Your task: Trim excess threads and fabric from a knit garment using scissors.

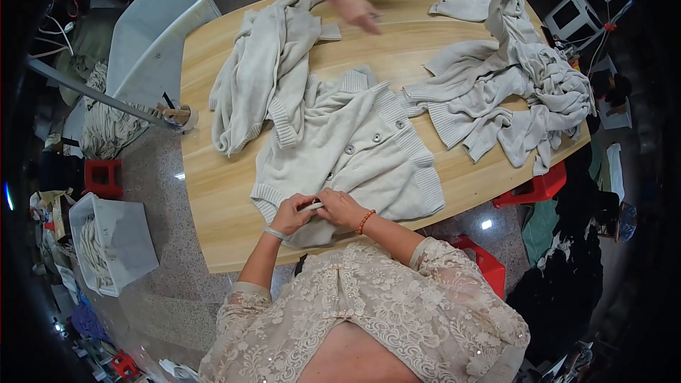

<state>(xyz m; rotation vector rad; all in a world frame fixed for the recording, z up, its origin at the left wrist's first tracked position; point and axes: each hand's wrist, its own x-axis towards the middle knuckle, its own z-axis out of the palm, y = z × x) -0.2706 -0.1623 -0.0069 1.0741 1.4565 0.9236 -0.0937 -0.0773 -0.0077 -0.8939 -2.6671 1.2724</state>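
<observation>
In front of me a cream knitted cardigan [369, 159] with ribbed edges and several dark round buttons is spread on the wooden table. At its near edge my left hand [291, 215] is closed on a fold of the knit. My right hand [339, 208] is beside it, fingers pinched at the same pale edge, close to a small dark spot that may be a button. The exact part between my fingertips is partly hidden. A bracelet of orange beads [366, 222] circles my right wrist, and a pale band [277, 233] is on my left.
More cream knitwear lies at the left [259, 71] and in a heap at the right [518, 85]. Across the wooden table [213, 220] another person's hand [360, 13] reaches in. White bins [159, 28] stand left; red stools [543, 186] are tucked near the table.
</observation>
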